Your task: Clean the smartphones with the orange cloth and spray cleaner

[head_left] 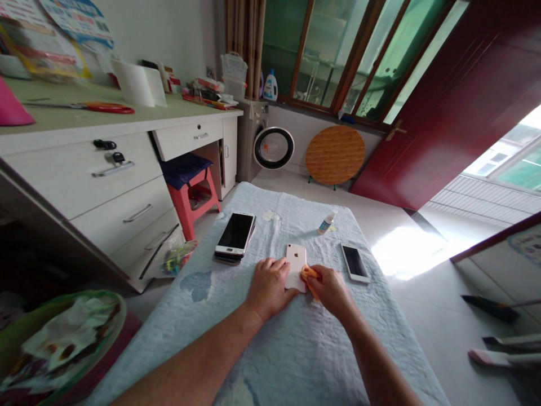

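Observation:
A pale pink phone (296, 260) lies back side up on the light blue cloth. My left hand (270, 286) grips its left side and lower edge, thumb along the bottom and fingers on the back. An orange cloth (311, 276) is pinched in my right hand (332, 290) and touches the phone's right edge. Farther left rests a stack of phones (235, 232), the top one with its dark screen up. A white phone (355, 263) lies screen up to the right of my right hand. Beyond it stands a small spray bottle (326, 223).
The blue cloth (287, 208) covers the table. At the left are a white desk (127, 197), a red stool (194, 194) and a waste bin (122, 316). Behind stand a washing machine (249, 141) with its door open and a round wooden board (335, 154).

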The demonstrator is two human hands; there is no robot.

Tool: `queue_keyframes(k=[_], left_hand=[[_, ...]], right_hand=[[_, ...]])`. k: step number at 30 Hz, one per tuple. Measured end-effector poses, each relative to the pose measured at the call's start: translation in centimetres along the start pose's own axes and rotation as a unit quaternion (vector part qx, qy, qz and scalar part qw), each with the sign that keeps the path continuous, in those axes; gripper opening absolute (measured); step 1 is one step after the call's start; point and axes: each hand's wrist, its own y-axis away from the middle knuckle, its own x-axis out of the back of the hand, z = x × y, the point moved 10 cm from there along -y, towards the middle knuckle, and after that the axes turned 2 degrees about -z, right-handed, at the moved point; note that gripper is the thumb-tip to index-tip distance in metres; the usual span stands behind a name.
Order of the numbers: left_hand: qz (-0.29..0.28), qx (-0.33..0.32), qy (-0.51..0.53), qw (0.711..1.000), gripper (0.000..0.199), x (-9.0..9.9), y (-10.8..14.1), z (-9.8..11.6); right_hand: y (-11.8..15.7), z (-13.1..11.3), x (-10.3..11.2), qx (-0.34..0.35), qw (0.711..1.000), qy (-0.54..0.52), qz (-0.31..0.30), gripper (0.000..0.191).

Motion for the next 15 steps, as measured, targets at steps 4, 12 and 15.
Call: queue_keyframes(k=[4,12,15], left_hand=[[-0.004,0.006,0.0,1.0,0.047,0.1,-0.1,0.0],[0.023,-0.006,-0.008,1.0,0.043,0.2,0.0,0.0],[0.022,-0.007,-0.005,1.0,0.035,0.3,-0.3,-0.3]], right_hand=[[1.2,0.1,-0.3,0.003,1.0,-0.014,0.0,0.026],[3.1,-0.3,-1.3,0.003,0.996,-0.047,-0.075,0.02],[3.1,-0.6,-1.4,0.03,0.992,-0.079,-0.097,0.019]])
